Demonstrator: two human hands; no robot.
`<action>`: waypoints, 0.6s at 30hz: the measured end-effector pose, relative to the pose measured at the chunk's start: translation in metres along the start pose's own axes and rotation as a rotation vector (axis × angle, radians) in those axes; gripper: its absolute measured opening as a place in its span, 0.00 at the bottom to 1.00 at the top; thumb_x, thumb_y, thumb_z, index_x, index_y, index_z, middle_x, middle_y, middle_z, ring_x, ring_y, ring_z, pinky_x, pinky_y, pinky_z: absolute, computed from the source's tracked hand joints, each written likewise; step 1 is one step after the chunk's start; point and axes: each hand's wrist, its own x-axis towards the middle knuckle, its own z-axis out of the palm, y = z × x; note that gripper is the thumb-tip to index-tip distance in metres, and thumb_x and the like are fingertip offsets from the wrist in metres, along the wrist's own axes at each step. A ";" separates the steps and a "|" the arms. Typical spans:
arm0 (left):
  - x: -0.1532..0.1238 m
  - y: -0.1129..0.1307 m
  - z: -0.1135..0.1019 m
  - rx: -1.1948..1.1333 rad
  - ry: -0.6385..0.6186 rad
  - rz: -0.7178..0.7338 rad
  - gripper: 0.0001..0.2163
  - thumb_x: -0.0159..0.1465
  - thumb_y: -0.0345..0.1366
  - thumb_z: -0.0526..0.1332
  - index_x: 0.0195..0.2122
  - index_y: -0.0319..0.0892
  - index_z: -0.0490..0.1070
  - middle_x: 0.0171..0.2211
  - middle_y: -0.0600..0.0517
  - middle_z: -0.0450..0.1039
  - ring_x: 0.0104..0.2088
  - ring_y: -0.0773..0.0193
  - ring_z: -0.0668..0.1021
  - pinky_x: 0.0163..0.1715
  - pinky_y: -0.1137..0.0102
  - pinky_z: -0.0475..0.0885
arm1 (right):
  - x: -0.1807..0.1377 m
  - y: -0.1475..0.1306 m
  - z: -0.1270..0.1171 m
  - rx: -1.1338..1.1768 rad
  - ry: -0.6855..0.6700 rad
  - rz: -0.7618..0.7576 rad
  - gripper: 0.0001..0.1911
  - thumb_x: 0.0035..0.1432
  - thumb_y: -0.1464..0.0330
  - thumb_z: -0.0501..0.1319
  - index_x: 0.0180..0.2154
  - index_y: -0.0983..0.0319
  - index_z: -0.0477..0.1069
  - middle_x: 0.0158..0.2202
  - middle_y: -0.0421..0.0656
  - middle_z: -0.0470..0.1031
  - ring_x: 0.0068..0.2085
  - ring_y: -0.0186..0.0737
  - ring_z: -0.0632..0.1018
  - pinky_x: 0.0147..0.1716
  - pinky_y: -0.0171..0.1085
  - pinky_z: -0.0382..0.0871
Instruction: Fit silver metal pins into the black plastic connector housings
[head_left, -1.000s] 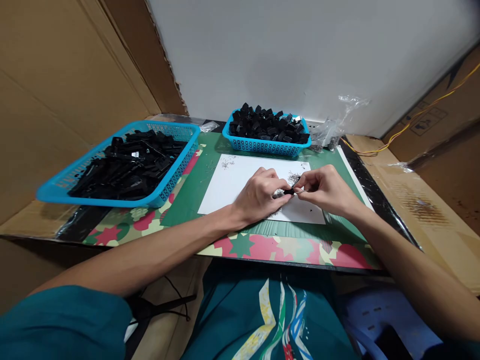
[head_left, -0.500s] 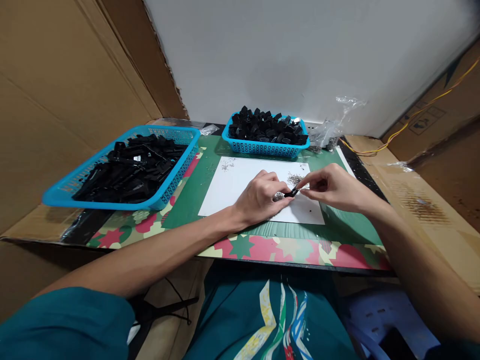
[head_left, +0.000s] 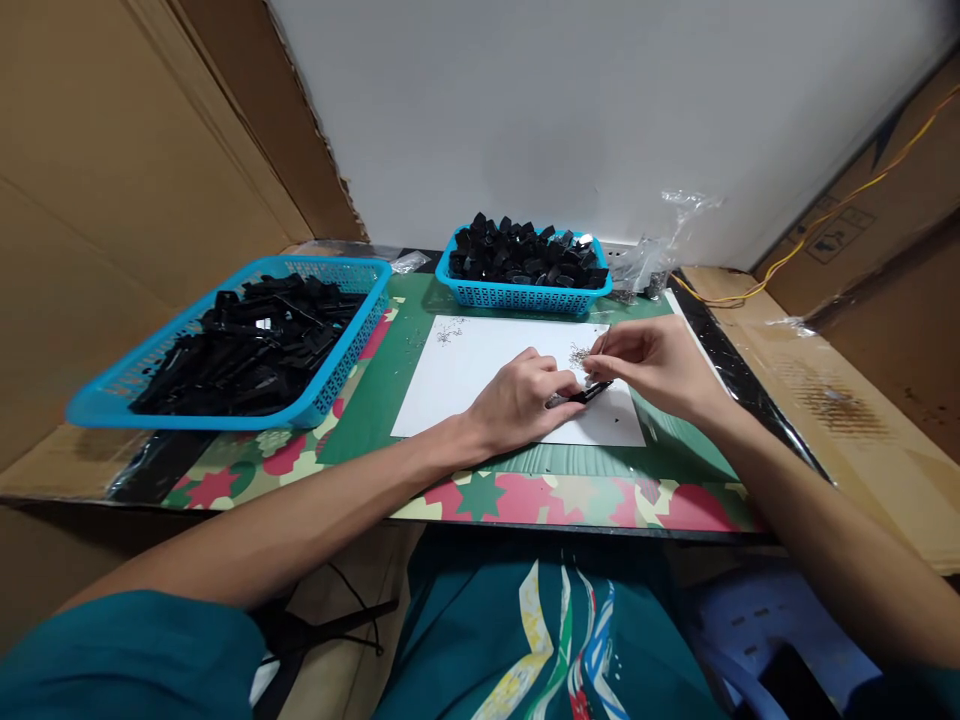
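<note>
My left hand (head_left: pixel 521 400) is closed, thumb and fingers pinching a narrow black plastic piece (head_left: pixel 598 391) just above the white sheet (head_left: pixel 480 370). My right hand (head_left: pixel 652 365) has its thumb and index finger close together beside a pile of tiny metal bits (head_left: pixel 578 354), just above the black piece. Whatever sits between the right fingertips is too small to make out. Part of another small pile, greyish, shows under my left fingers. More thin metal bits (head_left: pixel 448 330) lie scattered at the sheet's far left corner.
A large blue basket (head_left: pixel 82 405) of long black parts stands at the left. At the back a smaller blue basket (head_left: pixel 525 298) is heaped with black pieces. Clear plastic bags (head_left: pixel 649 265) lie beside it. Cardboard walls (head_left: pixel 892 330) and yellow wires (head_left: pixel 810 245) are on the right.
My right hand has moved off the black piece to the pile of metal bits. The black piece now shows more of its length, pointing right, still in my left hand.
</note>
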 end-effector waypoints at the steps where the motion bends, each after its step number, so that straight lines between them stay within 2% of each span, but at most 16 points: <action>1: 0.000 0.000 0.000 -0.009 0.000 -0.002 0.05 0.65 0.36 0.71 0.37 0.39 0.80 0.29 0.52 0.76 0.31 0.62 0.76 0.42 0.64 0.67 | 0.000 0.002 0.002 0.041 -0.020 0.031 0.20 0.54 0.51 0.75 0.32 0.62 0.80 0.29 0.47 0.83 0.31 0.47 0.85 0.33 0.43 0.83; 5: 0.000 -0.002 0.002 -0.031 0.004 -0.003 0.05 0.65 0.35 0.71 0.36 0.40 0.79 0.30 0.52 0.77 0.32 0.62 0.76 0.42 0.64 0.67 | 0.002 0.009 0.005 0.093 -0.051 0.082 0.20 0.53 0.52 0.76 0.32 0.62 0.79 0.29 0.46 0.83 0.31 0.47 0.85 0.33 0.43 0.84; 11: 0.000 -0.001 0.001 0.028 -0.004 0.005 0.06 0.66 0.37 0.70 0.36 0.40 0.79 0.29 0.52 0.75 0.31 0.62 0.75 0.43 0.63 0.67 | 0.002 0.004 0.003 0.054 -0.090 0.076 0.21 0.54 0.50 0.74 0.33 0.61 0.79 0.29 0.47 0.83 0.32 0.48 0.85 0.35 0.45 0.83; 18: 0.000 0.000 0.002 0.034 -0.014 0.008 0.05 0.66 0.36 0.69 0.36 0.40 0.78 0.29 0.52 0.76 0.31 0.63 0.75 0.45 0.63 0.66 | -0.001 0.000 0.004 -0.054 -0.067 0.026 0.20 0.55 0.51 0.74 0.31 0.61 0.78 0.27 0.46 0.82 0.30 0.47 0.84 0.32 0.44 0.81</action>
